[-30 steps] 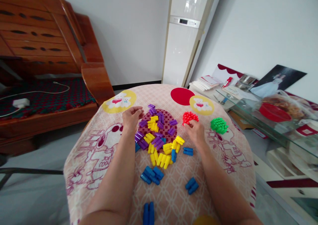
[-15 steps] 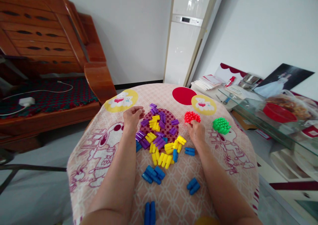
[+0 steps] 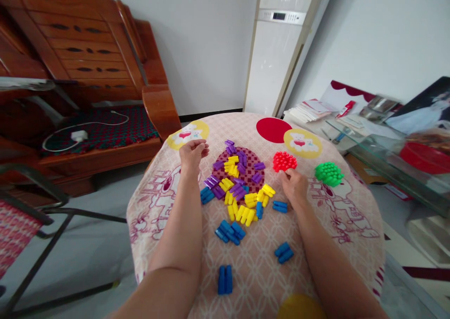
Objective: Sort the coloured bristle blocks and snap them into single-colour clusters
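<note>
My left hand [image 3: 192,155] hovers over the left side of the tablecloth with its fingers curled in toward the thumb. Whatever it may hold does not show. Purple plastic pieces [image 3: 218,165] lie just to its right. My right hand [image 3: 295,186] has its thumb and forefinger pinched at the near edge of a tight cluster of red knobbed pieces [image 3: 284,161]. Anything between those fingertips is hidden. Yellow pieces [image 3: 245,215] are scattered among the purple ones in the middle. Blue paired-tube pieces [image 3: 225,280] lie closer to me, and another blue piece [image 3: 280,207] rests beside my right wrist.
A green knobbed cluster [image 3: 329,174] stands right of my right hand. The round table wears a patterned cloth [image 3: 253,262]. A wooden bench [image 3: 87,75] is at left, a metal-framed chair [image 3: 63,216] near left, and a cluttered glass shelf [image 3: 372,152] at right.
The view has swung left and slightly down, so everything appears farther right and more of the chair shows. My right hand stays at the red cluster; the pieces look unmoved.
</note>
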{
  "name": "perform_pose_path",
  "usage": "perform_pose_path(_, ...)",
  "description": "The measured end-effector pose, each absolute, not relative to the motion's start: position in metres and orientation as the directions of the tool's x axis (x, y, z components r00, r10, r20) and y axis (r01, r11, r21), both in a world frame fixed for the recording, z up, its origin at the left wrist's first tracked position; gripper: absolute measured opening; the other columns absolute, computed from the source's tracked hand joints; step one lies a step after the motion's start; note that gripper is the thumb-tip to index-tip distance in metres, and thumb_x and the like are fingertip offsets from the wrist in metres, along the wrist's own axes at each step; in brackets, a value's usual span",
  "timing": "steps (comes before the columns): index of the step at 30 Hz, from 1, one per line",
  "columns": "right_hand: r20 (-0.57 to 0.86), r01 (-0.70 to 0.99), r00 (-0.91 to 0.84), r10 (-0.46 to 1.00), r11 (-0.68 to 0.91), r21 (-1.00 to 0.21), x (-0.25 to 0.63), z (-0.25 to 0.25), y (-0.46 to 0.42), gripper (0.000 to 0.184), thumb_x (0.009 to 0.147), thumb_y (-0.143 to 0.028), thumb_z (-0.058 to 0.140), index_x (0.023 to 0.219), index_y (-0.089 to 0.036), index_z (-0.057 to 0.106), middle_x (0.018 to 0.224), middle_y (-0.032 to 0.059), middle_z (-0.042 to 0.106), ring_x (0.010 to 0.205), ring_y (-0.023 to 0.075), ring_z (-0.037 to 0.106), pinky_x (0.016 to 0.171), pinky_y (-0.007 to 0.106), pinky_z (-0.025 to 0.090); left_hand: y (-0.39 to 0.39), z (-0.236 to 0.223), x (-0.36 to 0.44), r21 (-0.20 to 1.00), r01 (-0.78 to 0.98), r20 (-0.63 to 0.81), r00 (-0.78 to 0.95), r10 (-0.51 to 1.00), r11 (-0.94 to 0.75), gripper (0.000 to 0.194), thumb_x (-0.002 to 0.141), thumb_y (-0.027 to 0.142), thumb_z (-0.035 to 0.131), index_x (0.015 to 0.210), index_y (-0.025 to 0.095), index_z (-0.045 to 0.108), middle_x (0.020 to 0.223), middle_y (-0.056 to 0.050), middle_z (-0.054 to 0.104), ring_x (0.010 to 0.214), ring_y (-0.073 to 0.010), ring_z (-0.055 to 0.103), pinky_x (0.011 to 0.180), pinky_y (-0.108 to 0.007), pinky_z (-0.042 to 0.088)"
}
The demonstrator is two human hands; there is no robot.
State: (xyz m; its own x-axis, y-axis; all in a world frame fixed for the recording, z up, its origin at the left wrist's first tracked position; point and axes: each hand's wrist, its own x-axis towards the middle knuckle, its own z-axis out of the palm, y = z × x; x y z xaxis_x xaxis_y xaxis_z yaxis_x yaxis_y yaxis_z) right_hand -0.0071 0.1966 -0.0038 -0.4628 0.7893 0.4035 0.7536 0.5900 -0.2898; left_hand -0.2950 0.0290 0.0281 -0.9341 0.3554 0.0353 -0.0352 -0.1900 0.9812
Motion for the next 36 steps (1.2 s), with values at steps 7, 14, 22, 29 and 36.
perform_pose_path(7, 0.401, 0.514, -0.598, 0.694, 0.716, -0.473, -0.005, -0.010, 0.191, 0.037, 0.087, -0.039, 0.049, 0.056, -0.020, 0.051, 0.051, 0.0002, 0.049, 0.053, 0.0124, 0.039, 0.056, 0.028, 0.025, 0.008, 0.033, -0.312, 0.999, 0.036, 0.038, -0.923, 0.382, -0.012, 0.019, 0.066, 0.020, 0.065, 0.082, 0.012, 0.070, 0.067, -0.002, 0.066, 0.057, -0.0093, 0.061, 0.055, -0.020, 0.051)
perform_pose_path(14, 0.263, 0.234, -0.786, 0.559, 0.665, -0.710, -0.016, 0.002, 0.161, 0.046, 0.090, -0.050, 0.047, 0.056, -0.021, 0.042, 0.051, -0.0034, 0.041, 0.053, 0.0106, 0.038, 0.053, 0.025, 0.027, 0.004, 0.025, -0.319, 0.992, 0.066, 0.023, -0.932, 0.362, 0.108, 0.016, 0.068, 0.019, 0.064, 0.082, 0.013, 0.070, 0.064, -0.001, 0.065, 0.055, -0.0092, 0.060, 0.053, -0.019, 0.049)
perform_pose_path(22, 0.129, 0.143, -0.830, 0.542, 0.430, -0.891, -0.018, 0.004, 0.152, 0.042, 0.089, -0.054, 0.052, 0.075, -0.017, 0.066, 0.057, -0.0020, 0.054, 0.054, 0.0125, 0.051, 0.051, 0.023, 0.037, 0.011, 0.030, -0.313, 0.988, 0.134, 0.089, -0.907, 0.411, 0.082, 0.017, 0.066, 0.020, 0.065, 0.082, 0.013, 0.070, 0.066, -0.002, 0.067, 0.056, -0.0102, 0.062, 0.052, -0.019, 0.051)
perform_pose_path(29, 0.186, 0.182, -0.730, 0.657, 0.450, -0.874, -0.019, -0.006, 0.163, 0.046, 0.088, -0.055, 0.051, 0.059, -0.020, 0.053, 0.048, -0.0024, 0.052, 0.040, 0.0100, 0.046, 0.043, 0.023, 0.035, 0.009, 0.069, -0.296, 0.957, 0.246, 0.283, -0.902, 0.326, -0.153, 0.023, 0.071, 0.029, 0.063, 0.086, 0.012, 0.068, 0.072, -0.004, 0.070, 0.058, -0.0092, 0.064, 0.058, -0.020, 0.055)
perform_pose_path(36, 0.198, 0.191, -0.735, 0.648, 0.479, -0.857, -0.020, -0.006, 0.162, 0.045, 0.089, -0.053, 0.050, 0.056, -0.021, 0.051, 0.047, -0.0018, 0.052, 0.041, 0.0104, 0.047, 0.043, 0.023, 0.036, 0.024, 0.078, -0.267, 0.960, 0.239, 0.281, -0.825, 0.490, -0.148, 0.019, 0.069, 0.030, 0.066, 0.074, 0.012, 0.066, 0.065, -0.003, 0.066, 0.053, -0.0089, 0.059, 0.053, -0.020, 0.051)
